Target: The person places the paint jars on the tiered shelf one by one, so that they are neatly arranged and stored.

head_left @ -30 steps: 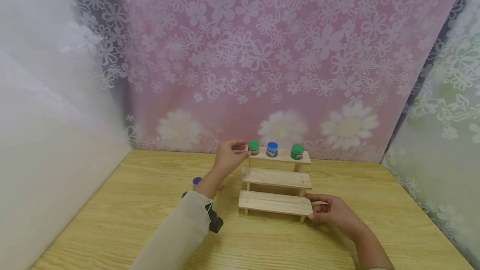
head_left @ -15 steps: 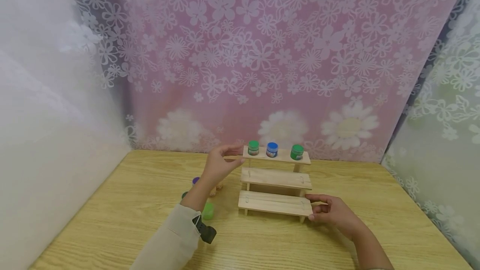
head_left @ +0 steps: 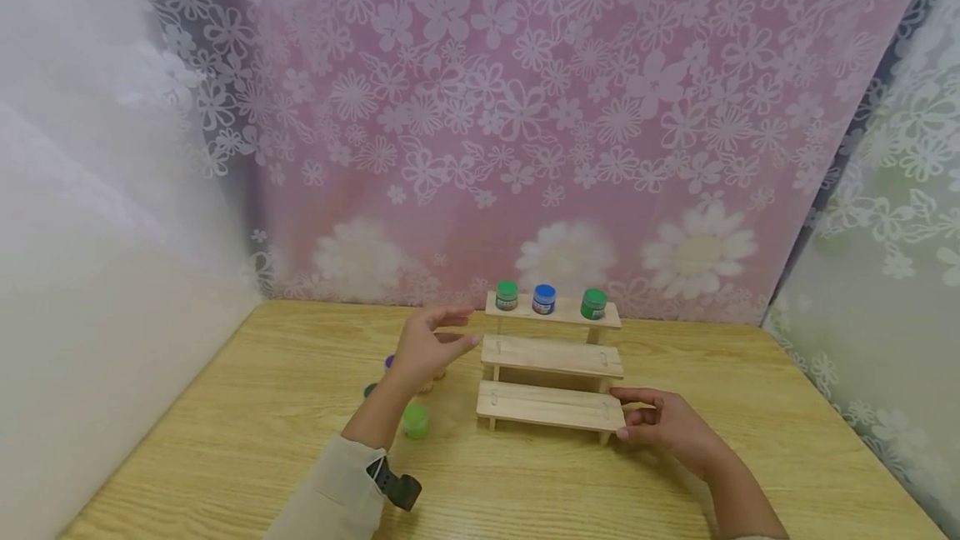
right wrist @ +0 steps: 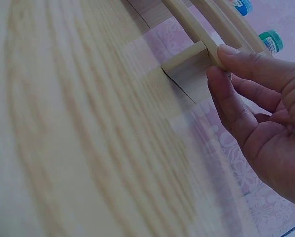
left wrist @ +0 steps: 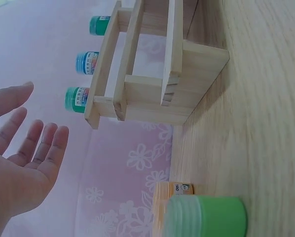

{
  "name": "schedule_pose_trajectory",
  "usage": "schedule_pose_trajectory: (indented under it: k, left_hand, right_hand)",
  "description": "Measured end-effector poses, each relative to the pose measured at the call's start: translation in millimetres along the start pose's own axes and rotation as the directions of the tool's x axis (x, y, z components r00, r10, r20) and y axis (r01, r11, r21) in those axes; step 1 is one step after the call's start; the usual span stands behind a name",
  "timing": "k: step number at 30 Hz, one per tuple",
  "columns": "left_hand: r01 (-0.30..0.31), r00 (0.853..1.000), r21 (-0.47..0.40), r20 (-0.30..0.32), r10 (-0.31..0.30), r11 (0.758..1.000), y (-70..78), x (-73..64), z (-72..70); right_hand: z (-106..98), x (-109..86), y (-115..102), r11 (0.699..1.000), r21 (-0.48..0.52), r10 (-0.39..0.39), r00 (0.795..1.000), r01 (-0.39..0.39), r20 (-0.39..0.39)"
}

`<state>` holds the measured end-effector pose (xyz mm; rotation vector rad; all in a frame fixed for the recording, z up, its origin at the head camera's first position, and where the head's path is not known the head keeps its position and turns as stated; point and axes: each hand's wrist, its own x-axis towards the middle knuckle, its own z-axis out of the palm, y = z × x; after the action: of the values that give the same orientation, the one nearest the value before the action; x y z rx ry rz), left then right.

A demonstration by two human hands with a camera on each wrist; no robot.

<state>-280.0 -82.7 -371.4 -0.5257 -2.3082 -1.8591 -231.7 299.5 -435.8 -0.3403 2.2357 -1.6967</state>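
Between the person's two hands stood the wooden stand, its three shelves stepped upward toward the back, the long axis of each running left to right. At the right end of the lowest shelf, the right hand pinched the board between thumb and fingers. Off the stand's left end, near the upper two shelves but apart from them, the left hand held nothing, its fingers extended and the thumb well away from them.

Three jars stood upright in a row on the top shelf, two green and one blue: one green jar at the left, the blue jar just beside it, and the other green jar toward the right end after a wider gap.

The loose jars lay back from the left hand's fingertips, about its wrist and left forearm, far nearer to it than to the right hand. At least four were there: one lime jar, one purple-topped jar, one dark green jar and an orange jar; whether the orange one had a twin could not be told. Beneath everything was one table.
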Motion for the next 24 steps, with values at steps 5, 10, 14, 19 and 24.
schedule_pose_trajectory:
  k: [5,10,14,19,24]
  left_hand:
    - [0.017,1.0,-0.006,-0.013,-0.017,1.0,-4.0,-7.6,-5.7]
    - [0.046,0.999,-0.005,-0.019,-0.046,0.999,-6.0,-13.8,-11.1]
    - [0.064,0.998,-0.011,-0.017,-0.064,0.998,-6.6,-18.9,-15.2]
    - [0.068,0.998,-0.007,-0.003,-0.068,0.998,-8.2,-25.1,-22.1]
    - [0.062,0.997,-0.014,0.036,-0.061,0.998,-9.9,-29.8,-30.8]
  right_hand:
    - [0,0.5,-1,1.0,-0.019,0.012,1.0,-0.013,-0.011]
    - [0,-0.5,0,0.999,-0.022,0.026,1.0,-0.026,-0.013]
    - [0,-0.7,2,0.999,-0.021,0.033,0.999,-0.033,-0.019]
    - [0,0.0,3,0.999,-0.024,0.027,0.999,-0.027,-0.018]
    - [1,-0.4,2,0.999,-0.021,0.024,1.0,-0.025,-0.019]
